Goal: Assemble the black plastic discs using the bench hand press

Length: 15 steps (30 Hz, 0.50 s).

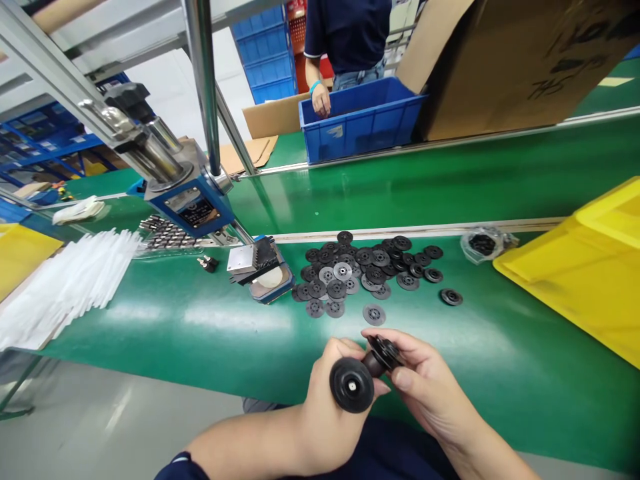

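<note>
Two hands (324, 397) (431, 379) hold one black disc-ended part (373, 365) between them.

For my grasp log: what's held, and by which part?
A black disc-ended assembly: left grip around its middle, partly hidden; right grip on its far discs.

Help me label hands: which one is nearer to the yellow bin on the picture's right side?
The right hand. It is left of and below the yellow bin in the picture, apart from it; the left hand is farther left.
</note>
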Available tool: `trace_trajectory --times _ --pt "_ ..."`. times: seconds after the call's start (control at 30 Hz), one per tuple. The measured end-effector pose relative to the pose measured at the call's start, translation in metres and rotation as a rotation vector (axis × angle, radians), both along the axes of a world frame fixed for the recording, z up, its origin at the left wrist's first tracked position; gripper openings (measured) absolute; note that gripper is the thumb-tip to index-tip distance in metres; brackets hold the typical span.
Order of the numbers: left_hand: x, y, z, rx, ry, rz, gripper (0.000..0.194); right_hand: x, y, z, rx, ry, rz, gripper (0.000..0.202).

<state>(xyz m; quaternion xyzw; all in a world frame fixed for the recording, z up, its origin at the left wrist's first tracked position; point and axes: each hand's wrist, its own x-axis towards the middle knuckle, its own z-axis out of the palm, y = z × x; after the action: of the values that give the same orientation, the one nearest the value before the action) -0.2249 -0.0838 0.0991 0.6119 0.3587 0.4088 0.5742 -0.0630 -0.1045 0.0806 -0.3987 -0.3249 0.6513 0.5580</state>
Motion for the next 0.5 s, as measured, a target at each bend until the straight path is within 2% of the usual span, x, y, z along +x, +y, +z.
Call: trace_trajectory --times 0.2,0.37,0.5 --pt "-0.002 -0.004 -0.014 0.248 -0.005 0.029 0.028 -0.001 0.0 0.002 -0.001 0.056 0.058 0.05" --pt "-0.007 0.001 -0.009 0.537 0.068 0.024 0.036 -0.002 -0.002 0.006 0.0 0.098 0.086 0.05" --pt "-0.009 0.003 -0.005 0.639 0.087 0.012 0.045 -0.003 -0.002 0.008 0.0 0.091 0.078 0.05"
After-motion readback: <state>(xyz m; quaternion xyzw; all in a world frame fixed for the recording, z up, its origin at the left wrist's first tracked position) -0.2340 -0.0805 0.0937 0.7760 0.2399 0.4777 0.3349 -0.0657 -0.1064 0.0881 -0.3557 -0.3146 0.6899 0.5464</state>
